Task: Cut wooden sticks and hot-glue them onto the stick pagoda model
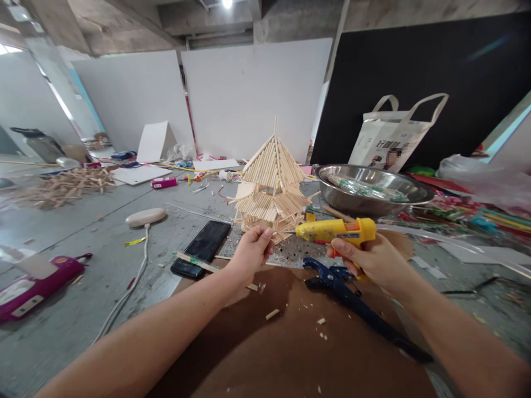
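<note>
While right hand (369, 255) grips glue gun (334, 229), metal bowl (365, 208) (packets (367, 188) inside)

Shows grey surface (91, 232) bearing stick model (274, 171) at clock centre, steel basin (360, 205) at three o'clock, brown board (290, 348) at six, black phone (209, 240) at eight, stick pile (70, 185) at nine.

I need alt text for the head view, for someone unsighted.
A person's right hand holds a yellow glue gun pointed toward the pinched left hand, before a pavilion-like model of wooden sticks. A dark blue tool lies on a brown sheet; a black phone lies left.
</note>
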{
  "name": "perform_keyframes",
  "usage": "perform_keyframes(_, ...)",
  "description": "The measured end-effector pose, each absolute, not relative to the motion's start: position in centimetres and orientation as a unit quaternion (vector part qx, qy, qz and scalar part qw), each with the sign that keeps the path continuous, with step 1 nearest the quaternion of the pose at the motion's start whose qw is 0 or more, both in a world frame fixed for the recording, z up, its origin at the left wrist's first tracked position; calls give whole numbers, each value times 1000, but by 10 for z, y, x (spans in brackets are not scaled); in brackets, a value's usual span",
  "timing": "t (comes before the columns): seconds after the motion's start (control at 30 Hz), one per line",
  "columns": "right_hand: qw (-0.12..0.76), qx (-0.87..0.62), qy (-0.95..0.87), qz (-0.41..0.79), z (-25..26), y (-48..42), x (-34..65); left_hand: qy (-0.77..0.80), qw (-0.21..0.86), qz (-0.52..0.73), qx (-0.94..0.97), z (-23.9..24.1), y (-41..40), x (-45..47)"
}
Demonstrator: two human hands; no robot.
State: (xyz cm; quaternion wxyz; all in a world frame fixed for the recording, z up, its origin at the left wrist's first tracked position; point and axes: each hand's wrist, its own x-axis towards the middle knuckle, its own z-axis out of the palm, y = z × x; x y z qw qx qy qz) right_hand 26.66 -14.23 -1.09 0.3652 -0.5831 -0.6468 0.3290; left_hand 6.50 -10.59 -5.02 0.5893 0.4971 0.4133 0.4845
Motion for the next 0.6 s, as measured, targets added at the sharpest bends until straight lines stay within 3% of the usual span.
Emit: perform_keyframes(0.6,358,-589,-650,319,-16,-140,262,388,613,467,505,-52,-109,66)
